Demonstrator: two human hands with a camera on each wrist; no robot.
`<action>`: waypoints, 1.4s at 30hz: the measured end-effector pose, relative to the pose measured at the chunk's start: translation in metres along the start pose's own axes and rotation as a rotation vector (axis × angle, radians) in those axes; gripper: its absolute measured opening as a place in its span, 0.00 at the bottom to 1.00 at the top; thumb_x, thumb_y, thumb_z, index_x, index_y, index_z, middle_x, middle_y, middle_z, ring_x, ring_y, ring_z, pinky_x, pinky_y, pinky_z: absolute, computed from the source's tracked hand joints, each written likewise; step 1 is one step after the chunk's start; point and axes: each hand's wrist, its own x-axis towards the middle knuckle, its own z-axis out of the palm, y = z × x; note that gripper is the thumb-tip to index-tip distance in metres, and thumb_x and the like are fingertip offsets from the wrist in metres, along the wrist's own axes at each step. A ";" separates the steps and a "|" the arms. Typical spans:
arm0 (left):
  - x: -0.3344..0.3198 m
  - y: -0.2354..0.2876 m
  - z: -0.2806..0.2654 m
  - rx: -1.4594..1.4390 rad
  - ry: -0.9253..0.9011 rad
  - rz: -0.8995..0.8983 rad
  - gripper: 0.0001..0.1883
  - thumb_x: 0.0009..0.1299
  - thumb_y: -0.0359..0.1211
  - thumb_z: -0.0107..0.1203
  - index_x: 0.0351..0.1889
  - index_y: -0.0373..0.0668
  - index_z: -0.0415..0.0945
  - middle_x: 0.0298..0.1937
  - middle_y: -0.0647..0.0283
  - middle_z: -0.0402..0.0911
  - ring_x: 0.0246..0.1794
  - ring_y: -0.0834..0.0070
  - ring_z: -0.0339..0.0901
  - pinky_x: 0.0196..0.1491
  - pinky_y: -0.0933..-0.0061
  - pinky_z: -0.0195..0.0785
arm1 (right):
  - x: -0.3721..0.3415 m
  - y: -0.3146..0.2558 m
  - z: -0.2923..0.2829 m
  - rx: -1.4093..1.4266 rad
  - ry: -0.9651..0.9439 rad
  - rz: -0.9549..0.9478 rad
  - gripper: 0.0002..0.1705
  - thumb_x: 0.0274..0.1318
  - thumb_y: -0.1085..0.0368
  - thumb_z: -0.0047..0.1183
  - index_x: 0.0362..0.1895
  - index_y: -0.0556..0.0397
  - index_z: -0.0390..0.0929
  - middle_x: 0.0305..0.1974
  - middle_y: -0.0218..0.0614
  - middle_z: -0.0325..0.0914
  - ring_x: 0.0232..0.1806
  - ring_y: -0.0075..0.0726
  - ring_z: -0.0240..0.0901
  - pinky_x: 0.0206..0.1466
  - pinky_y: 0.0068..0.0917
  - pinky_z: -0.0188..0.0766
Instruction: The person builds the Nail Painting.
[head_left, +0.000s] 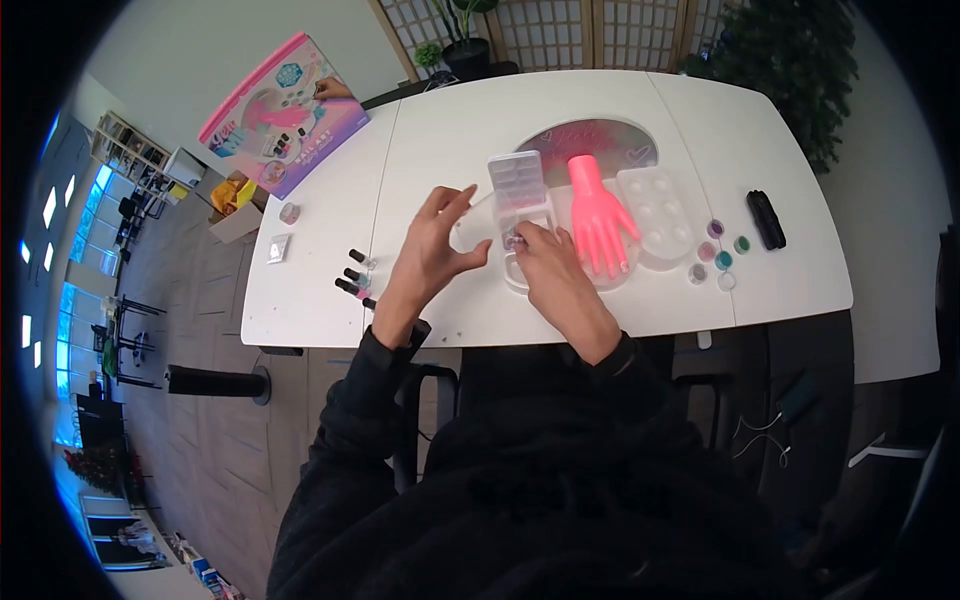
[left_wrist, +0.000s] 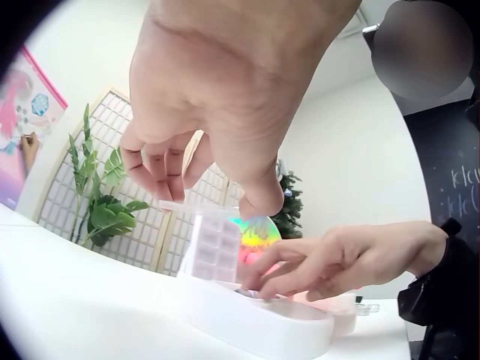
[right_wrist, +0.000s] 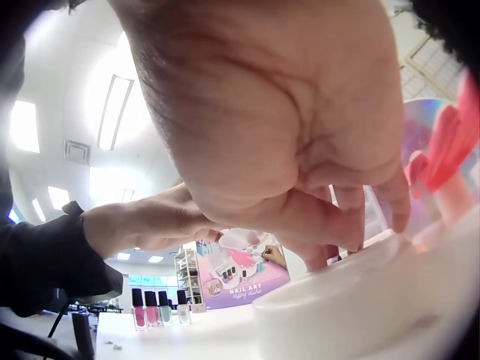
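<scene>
My left hand (head_left: 432,250) is raised left of a clear compartment box, thumb and fingers apart, with nothing visibly gripped. In the left wrist view its fingertips are near the top edge of the upright, clear lid (left_wrist: 215,247). My right hand (head_left: 565,285) reaches into the box from the right, its fingertips down at small purplish pieces (head_left: 512,240); whether it pinches any is hidden. The box stands on a white tray (left_wrist: 251,322). Beside it a pink model hand (head_left: 598,215) lies with its fingers toward me.
Several polish bottles (head_left: 356,278) are at the left, with a small packet (head_left: 278,249) and a box (head_left: 285,115) behind. A white palette (head_left: 655,215), small round pots (head_left: 715,229) and a black case (head_left: 766,220) lie right. A curved mirror-like panel (head_left: 625,140) stands behind the model hand.
</scene>
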 end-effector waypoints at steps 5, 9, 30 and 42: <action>0.007 0.002 0.020 -0.006 0.002 -0.006 0.37 0.57 0.28 0.72 0.67 0.34 0.75 0.59 0.50 0.79 0.57 0.54 0.80 0.57 0.60 0.76 | -0.004 -0.008 -0.009 0.044 -0.003 0.029 0.27 0.49 0.87 0.50 0.56 0.70 0.79 0.58 0.50 0.73 0.67 0.55 0.68 0.73 0.48 0.64; 0.004 -0.001 0.020 0.039 0.012 0.027 0.36 0.57 0.28 0.72 0.67 0.35 0.75 0.61 0.50 0.80 0.57 0.53 0.79 0.59 0.59 0.75 | -0.007 0.002 0.005 -0.024 0.043 0.013 0.27 0.50 0.87 0.51 0.58 0.70 0.77 0.60 0.50 0.71 0.68 0.54 0.69 0.76 0.55 0.62; -0.008 -0.001 0.009 -0.026 -0.116 0.071 0.32 0.59 0.28 0.70 0.64 0.38 0.78 0.61 0.52 0.82 0.61 0.53 0.78 0.63 0.59 0.74 | -0.012 -0.003 0.007 -0.124 0.032 -0.004 0.22 0.51 0.80 0.54 0.54 0.69 0.81 0.58 0.52 0.70 0.68 0.58 0.63 0.73 0.50 0.60; 0.004 0.001 0.039 -0.010 -0.165 0.120 0.25 0.59 0.29 0.70 0.58 0.39 0.84 0.61 0.56 0.82 0.55 0.56 0.80 0.59 0.57 0.77 | -0.028 0.003 -0.037 0.102 0.058 0.071 0.22 0.52 0.84 0.53 0.53 0.67 0.82 0.54 0.54 0.81 0.58 0.55 0.78 0.61 0.44 0.77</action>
